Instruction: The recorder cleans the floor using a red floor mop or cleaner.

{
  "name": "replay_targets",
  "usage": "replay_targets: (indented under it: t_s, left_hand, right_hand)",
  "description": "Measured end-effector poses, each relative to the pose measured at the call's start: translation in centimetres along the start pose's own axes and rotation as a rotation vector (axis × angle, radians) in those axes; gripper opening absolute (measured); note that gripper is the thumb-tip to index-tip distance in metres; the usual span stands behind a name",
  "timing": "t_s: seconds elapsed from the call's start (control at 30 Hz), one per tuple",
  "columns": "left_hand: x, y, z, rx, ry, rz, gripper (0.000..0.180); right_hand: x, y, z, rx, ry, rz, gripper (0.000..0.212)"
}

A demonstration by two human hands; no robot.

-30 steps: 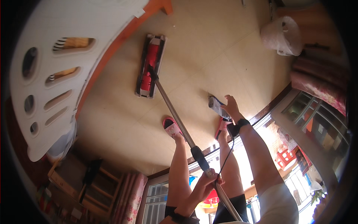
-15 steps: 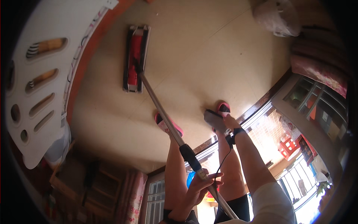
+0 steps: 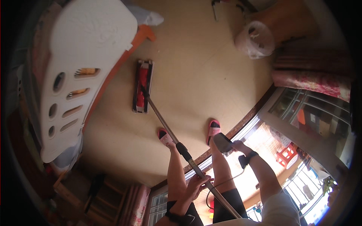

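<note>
The left hand is closed round the metal mop handle; a dark phone is held in the right hand. Since a second ago the flat red mop head has been drawn back left toward the white plastic chair, so another strip of smooth beige floor is judged covered.

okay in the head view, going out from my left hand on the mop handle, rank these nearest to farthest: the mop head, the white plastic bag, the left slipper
1. left slipper, just beyond the left hand, beside the mop handle.
2. mop head, mid-floor at the handle's far end.
3. white plastic bag, far across the floor, upper right.
</note>
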State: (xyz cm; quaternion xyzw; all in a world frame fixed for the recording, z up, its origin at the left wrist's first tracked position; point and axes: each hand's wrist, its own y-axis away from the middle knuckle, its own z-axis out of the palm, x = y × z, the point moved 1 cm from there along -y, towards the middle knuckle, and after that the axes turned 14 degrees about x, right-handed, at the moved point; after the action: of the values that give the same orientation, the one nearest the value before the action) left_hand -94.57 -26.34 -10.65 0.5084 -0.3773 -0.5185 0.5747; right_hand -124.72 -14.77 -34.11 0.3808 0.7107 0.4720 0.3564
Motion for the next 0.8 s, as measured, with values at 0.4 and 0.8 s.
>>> replay_targets:
  t_s: [0.4,0.8]
  left_hand:
    - [-2.6,-0.5,13.8,-0.071,0.084,0.061,0.006]
    - [16.2,13.0,15.1,-0.234,0.838,0.507,0.009]
  right_hand:
    - [17.7,43.9,-28.7,0.289,0.049,-0.036,0.024]
    - [-3.9,50.9,-37.5,0.574,-0.369,-0.42,0.021]
